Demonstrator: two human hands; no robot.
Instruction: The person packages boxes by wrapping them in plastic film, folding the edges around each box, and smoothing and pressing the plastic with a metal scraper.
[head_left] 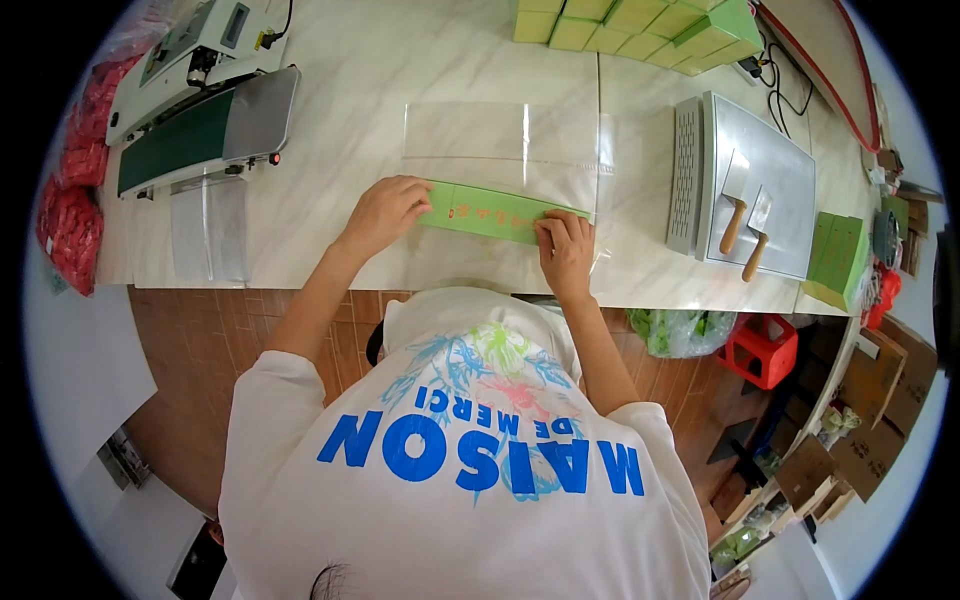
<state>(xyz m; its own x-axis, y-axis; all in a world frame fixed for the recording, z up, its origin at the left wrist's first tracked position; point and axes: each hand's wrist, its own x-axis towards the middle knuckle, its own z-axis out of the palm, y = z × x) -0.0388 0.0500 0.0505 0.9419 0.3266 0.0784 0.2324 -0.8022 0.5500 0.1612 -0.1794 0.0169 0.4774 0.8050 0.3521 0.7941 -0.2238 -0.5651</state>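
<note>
A long green box or strip with reddish characters [487,211] lies near the table's front edge, between my two hands. My left hand [393,210] pinches its left end with closed fingers. At the right end, my right hand [566,240] grips the green piece, fingers bent over its edge. Clear plastic film [465,130] lies flat just behind the green piece and reaches past its right end. Whether the green piece is inside the film cannot be made out.
A machine with a dark green belt [175,150] stands at the left, a clear sheet [208,228] in front of it. Green boxes [640,30] are stacked at the back. A metal box [755,170] bears two wooden-handled scrapers [733,225]; more green boxes [837,255] stand right.
</note>
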